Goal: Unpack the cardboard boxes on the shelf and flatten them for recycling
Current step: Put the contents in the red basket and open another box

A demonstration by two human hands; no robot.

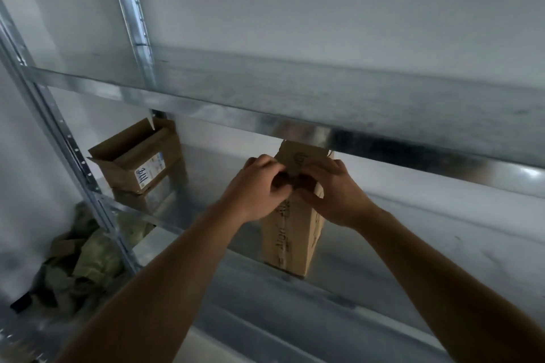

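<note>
A tall brown cardboard box (290,237) stands upright near the front edge of a metal shelf (212,174). One top flap sticks up toward the shelf above. My left hand (256,188) has its fingers curled over the box's top left edge. My right hand (330,191) grips the top right edge beside the raised flap. The inside of the box is hidden by my hands. A second cardboard box (138,160) with open flaps and a white label sits at the shelf's back left, on top of another flat box.
The upper shelf board (354,103) hangs low just above the tall box's flap. Perforated metal uprights (73,147) stand at the left. Crumpled paper and cardboard scraps (79,256) lie on the floor left of the rack.
</note>
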